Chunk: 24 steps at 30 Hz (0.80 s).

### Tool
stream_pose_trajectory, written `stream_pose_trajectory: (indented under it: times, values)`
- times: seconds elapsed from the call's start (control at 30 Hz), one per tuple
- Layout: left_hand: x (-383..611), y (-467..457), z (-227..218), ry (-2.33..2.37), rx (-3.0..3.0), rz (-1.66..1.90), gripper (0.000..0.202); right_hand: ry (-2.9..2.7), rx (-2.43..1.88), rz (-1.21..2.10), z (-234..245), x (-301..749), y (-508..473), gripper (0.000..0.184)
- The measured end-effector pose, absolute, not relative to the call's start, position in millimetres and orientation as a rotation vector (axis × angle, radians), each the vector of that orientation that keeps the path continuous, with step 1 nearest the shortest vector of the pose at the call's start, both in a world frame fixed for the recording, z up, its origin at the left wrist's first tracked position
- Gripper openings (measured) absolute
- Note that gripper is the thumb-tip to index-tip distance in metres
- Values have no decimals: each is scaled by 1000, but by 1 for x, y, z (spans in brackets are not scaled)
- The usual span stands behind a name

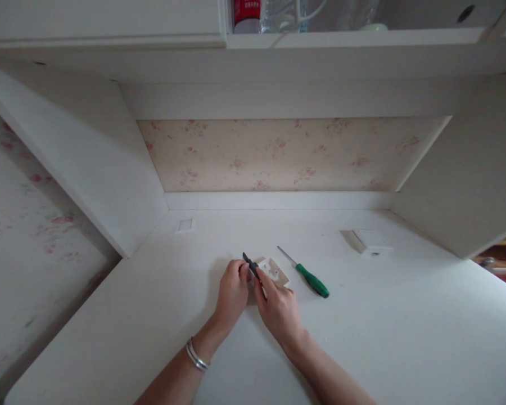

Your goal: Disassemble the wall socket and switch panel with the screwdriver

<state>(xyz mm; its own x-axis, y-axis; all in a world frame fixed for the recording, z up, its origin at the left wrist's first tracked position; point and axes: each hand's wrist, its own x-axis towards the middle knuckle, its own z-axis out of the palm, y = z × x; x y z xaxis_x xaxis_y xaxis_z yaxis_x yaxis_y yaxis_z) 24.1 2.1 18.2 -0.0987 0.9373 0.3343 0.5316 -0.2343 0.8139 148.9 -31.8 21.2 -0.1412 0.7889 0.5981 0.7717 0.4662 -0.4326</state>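
Desk (pixel 383 326): white worktop, back edge against a low white strip, upright panels at both back corners. Working area at the middle, between left and right edges, forward of the back edge.

Left hand (pixel 231 292) and right hand (pixel 280 306): meeting at the middle of the desk, both wrists angled in from the front edge. Caution: probable loss of sight of small parts, owing to fingers crowded over the work.

Screwdriver (pixel 306 274): flat on the desk, just right of the hands, tip toward the back edge, green handle toward the right front corner. Caution: possible rolling, from an outward knock by the right hand.

White box (pixel 374 240): toward the back right corner, well apart from the hands. Low risk of contact.

Open housing (pixel 274 270): shallow and white, open side up, partly behind the right fingers. Caution: possible sliding or tipping toward the screwdriver, from sideways pressure without a bracing hand.

Slender dark object (pixel 249 264): between the hands, at the left side of the housing, right thumb and fingers clamped on it. Left fingertips close together against it; cannot tell whether gripping it or something hidden below. Caution: possible slip into the left fingertips, from uneven pressure on so narrow a hold.

Square plate (pixel 185 225): near the back left corner, beyond likely contact.
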Motion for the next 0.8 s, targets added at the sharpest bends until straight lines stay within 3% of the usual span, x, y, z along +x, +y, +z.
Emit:
stream_pose_trajectory:
  times: [0.27,0.5,0.67,0.8]
  values:
    - [21,3,22,1614,1712,1201,33,-1863,-1323,-28,23,146,-29,27]
    - [11,0,26,1532,2145,1330,21,-1837,-1412,53,30,145,-25,26]
    - [-14,9,27,1560,2105,1395,19,-1674,-1447,397,42,141,-14,25]
    - [-62,31,23,1698,2048,1272,24,-1239,-1339,1035,53,135,23,18]
